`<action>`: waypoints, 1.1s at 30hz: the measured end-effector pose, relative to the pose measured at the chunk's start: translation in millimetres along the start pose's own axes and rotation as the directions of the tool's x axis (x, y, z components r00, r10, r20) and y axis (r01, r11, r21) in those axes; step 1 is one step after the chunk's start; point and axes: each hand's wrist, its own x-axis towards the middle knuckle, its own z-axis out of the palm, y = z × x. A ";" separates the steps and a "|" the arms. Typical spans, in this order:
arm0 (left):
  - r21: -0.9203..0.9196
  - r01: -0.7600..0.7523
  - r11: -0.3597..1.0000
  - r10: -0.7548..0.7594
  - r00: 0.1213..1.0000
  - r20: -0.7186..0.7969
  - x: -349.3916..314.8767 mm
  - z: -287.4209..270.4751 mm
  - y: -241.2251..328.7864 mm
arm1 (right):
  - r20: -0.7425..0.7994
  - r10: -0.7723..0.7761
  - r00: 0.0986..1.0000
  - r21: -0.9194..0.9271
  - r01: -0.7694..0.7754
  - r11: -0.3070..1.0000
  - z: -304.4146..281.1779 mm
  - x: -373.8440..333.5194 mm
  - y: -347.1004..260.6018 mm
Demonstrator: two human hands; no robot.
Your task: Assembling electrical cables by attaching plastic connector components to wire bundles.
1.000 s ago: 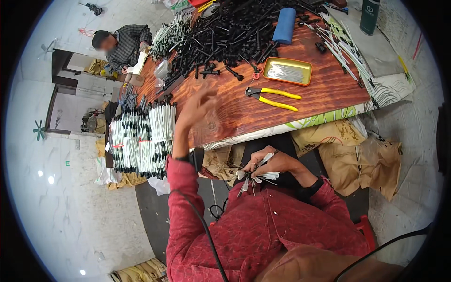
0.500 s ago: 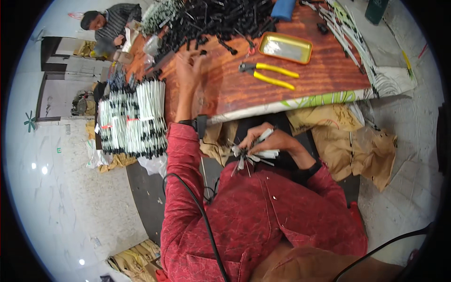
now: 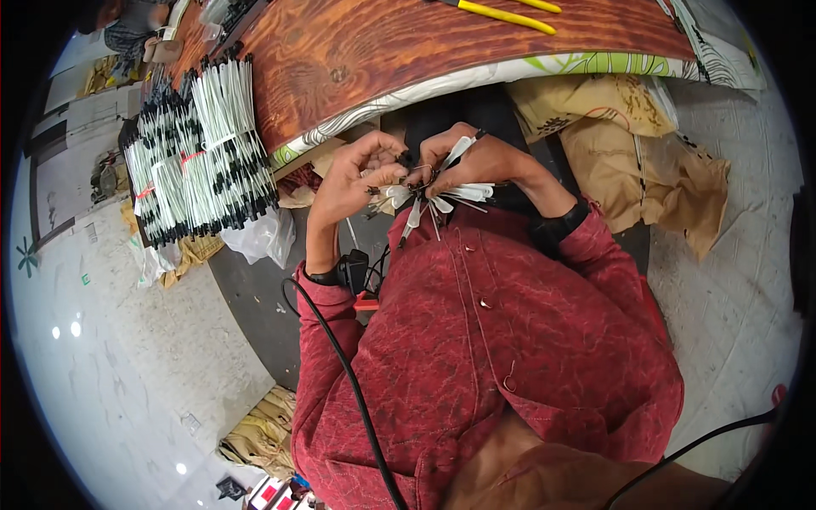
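Observation:
In front of my chest, below the table edge, my right hand (image 3: 486, 161) is closed round a splayed bunch of white strips with dark ends (image 3: 463, 194). Its flat white pieces and thin wires stick out on several sides. My left hand (image 3: 361, 174) has come up to the left side of this bunch, its thumb and fingers bent in a pinch. At those fingertips is a small black part (image 3: 405, 159), close to the bunch; its exact kind is too small to tell. Fingers hide the middle of the bunch.
Tied bundles of white strips with black ends (image 3: 191, 153) stand at the table's left. Yellow-handled pliers (image 3: 510, 15) lie on the wooden table (image 3: 340, 68). Brown paper sacks (image 3: 633, 161) are at the right. A black cable (image 3: 353, 387) runs down past my left arm. Another person (image 3: 132, 38) sits far left.
My left hand has come back from beside the black pile on the table to the bunch, with a small black part at its fingertips. The view has tilted down; my right hand keeps its hold.

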 end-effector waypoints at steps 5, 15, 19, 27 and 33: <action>-0.078 -0.009 0.997 0.015 0.997 0.078 -24.2 -17.8 -7.4 | 0.005 0.095 0.995 -0.048 -0.095 0.994 24.9 13.3 -21.9; -0.413 -0.145 0.899 0.272 0.924 0.268 -37.9 -26.3 -30.9 | 0.172 0.159 0.972 -0.266 -0.110 0.958 39.4 32.0 -31.0; -0.342 0.090 0.935 0.009 0.961 0.277 -45.6 -35.1 -27.2 | 0.239 0.001 0.971 -0.183 0.044 0.982 49.3 37.4 -25.3; 0.167 -0.084 0.982 0.048 0.978 0.204 -56.6 -25.3 5.1 | 0.279 0.098 0.955 -0.263 -0.023 0.965 52.3 35.9 -32.0; 0.120 -0.155 0.981 0.154 0.988 0.019 -54.1 -9.4 3.9 | 0.177 0.069 0.982 -0.200 -0.033 0.979 54.1 34.5 -28.4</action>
